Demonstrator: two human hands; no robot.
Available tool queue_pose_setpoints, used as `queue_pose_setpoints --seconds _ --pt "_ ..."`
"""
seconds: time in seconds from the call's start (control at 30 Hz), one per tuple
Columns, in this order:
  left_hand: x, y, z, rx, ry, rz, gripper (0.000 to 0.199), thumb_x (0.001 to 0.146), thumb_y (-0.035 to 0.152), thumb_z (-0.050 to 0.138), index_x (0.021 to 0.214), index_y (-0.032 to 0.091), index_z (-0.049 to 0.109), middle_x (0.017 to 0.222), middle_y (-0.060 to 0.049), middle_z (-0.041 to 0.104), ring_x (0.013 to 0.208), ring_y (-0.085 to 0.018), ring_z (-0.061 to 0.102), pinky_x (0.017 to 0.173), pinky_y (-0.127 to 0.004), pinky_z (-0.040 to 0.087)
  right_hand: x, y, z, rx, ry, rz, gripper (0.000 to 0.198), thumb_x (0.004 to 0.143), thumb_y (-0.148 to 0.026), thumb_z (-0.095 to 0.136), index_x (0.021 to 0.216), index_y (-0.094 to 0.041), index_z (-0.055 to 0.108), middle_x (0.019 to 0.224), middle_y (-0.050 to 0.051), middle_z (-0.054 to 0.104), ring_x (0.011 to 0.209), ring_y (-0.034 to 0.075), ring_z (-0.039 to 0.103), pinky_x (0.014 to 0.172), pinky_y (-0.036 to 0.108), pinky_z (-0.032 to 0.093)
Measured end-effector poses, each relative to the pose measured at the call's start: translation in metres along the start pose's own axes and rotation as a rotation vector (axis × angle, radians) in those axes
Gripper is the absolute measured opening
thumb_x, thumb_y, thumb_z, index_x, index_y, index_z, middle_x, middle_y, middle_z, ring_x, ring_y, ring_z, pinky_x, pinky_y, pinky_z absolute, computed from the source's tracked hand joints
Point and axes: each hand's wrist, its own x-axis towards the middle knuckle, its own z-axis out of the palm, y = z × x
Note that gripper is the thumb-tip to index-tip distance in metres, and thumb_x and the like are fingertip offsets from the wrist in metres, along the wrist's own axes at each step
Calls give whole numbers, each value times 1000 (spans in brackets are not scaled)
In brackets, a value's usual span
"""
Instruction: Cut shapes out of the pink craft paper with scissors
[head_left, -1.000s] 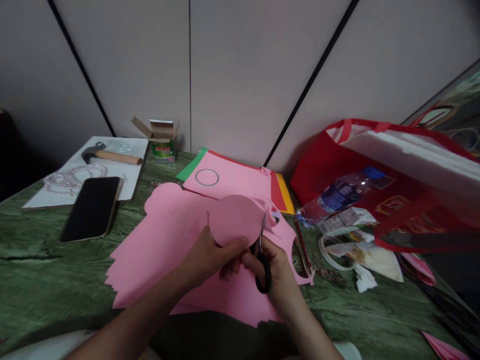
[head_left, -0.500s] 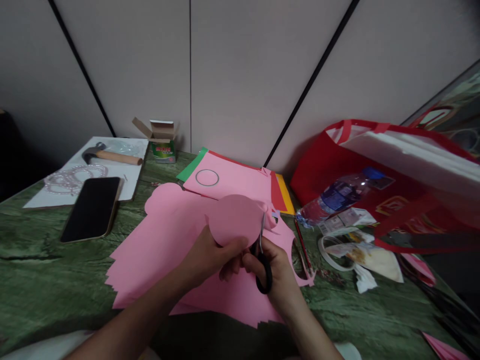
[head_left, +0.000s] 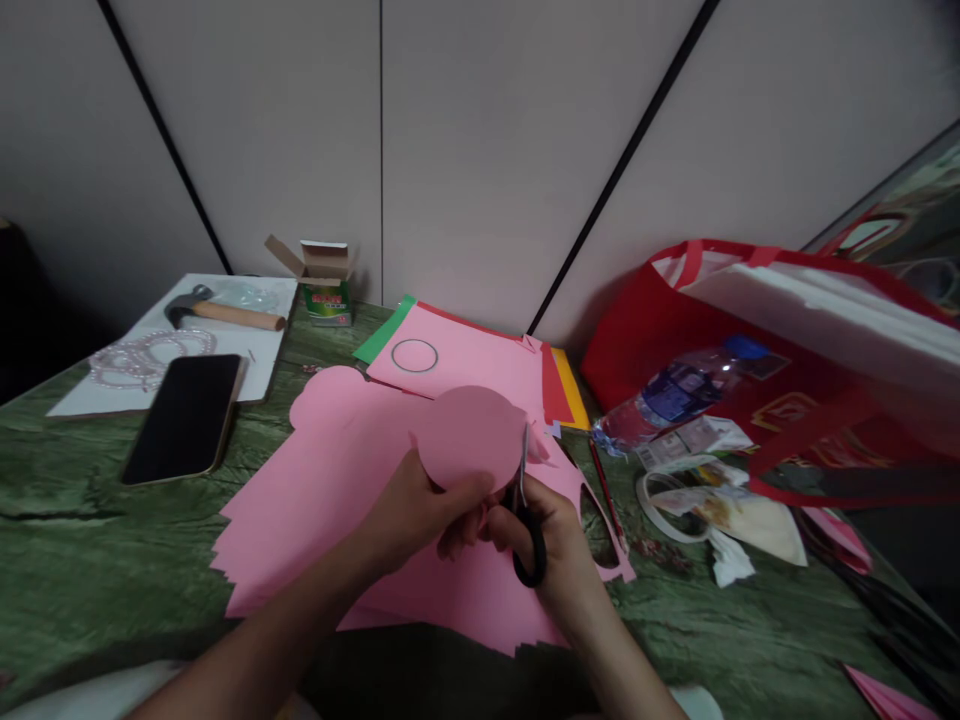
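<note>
Pinched between the thumb and fingers of my left hand (head_left: 439, 510) is a rounded piece of pink paper (head_left: 471, 435), raised over a pink paper stack (head_left: 322, 490). My right hand (head_left: 544, 525) is closed on black-handled scissors (head_left: 531, 545), whose blades point away from me along the right edge of the rounded piece. A pink cut-off strip (head_left: 538, 448) hangs beside the blades. More pink scrap with curved cut edges (head_left: 600, 525) lies under and right of my right hand.
A phone (head_left: 184, 418), a hammer (head_left: 232, 312) and a small open box (head_left: 328, 298) are on the left. Coloured sheets bearing a ring (head_left: 414, 355) lie behind. To the right are a pencil (head_left: 606, 485), a bottle (head_left: 667, 395), tape (head_left: 660, 510) and a red bag (head_left: 630, 325).
The pink strip by the blades has dropped lower and shifted, and the scrap at the right has moved slightly. Both hands stay in nearly the same place, still holding paper and scissors.
</note>
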Motion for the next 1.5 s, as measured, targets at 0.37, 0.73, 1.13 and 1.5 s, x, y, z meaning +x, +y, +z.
queue_pose_setpoints --seconds 0.37,0.73,1.13,1.5 --pt "0 3 0 -15 20 -12 33 78 25 52 48 13 55 36 2 49 29 -7 42 35 -21 34 0 0 -2 -43 27 -2 14 73 -28 66 74 -17 58 55 -3 56 46 10 49 42 21 40" --pt "0 7 -1 0 33 -12 32 76 24 50 46 13 53 33 2 48 29 -8 41 37 -23 35 -1 -2 -2 -51 35 -5 15 72 -28 66 70 -18 56 51 -5 54 43 9 49 40 19 39" --pt "1 5 -3 -14 61 2 38 76 28 51 41 14 50 33 2 47 28 -7 40 36 -23 31 -2 -6 0 -55 63 46 20 71 -31 68 68 -18 53 46 -6 53 41 9 49 39 20 37" --pt "2 4 -2 -103 81 10 39 78 30 50 42 14 51 34 2 47 28 -7 41 32 -20 30 -2 -8 4 -56 86 89 27 69 -40 68 64 -19 51 40 -8 45 38 11 47 41 24 43"
